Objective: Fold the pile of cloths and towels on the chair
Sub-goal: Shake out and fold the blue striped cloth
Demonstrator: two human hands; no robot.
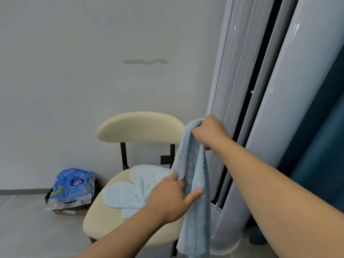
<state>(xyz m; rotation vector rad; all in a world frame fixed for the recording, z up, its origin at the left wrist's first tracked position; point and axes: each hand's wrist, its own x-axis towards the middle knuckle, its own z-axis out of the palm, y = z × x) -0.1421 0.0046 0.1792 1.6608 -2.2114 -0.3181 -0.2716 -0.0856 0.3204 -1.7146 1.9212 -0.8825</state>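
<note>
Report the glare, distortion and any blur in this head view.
Head view: soft even light, faint shadows; bright glare streaks on the glossy white column; wide-angle bending tilts that column and the wall edge; the blue towel and both hands, left hand, right hand, look slightly soft.

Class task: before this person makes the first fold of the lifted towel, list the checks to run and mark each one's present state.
1. Right hand grips the blue towel at its top: ok.
2. Left hand pinches an edge lower down: ok.
3. Towel spread flat: not ok, it hangs bunched.
4. Towel off the floor: cannot tell.
5. Chair seat free for folding: not ok, pale cloths lie there.
</note>
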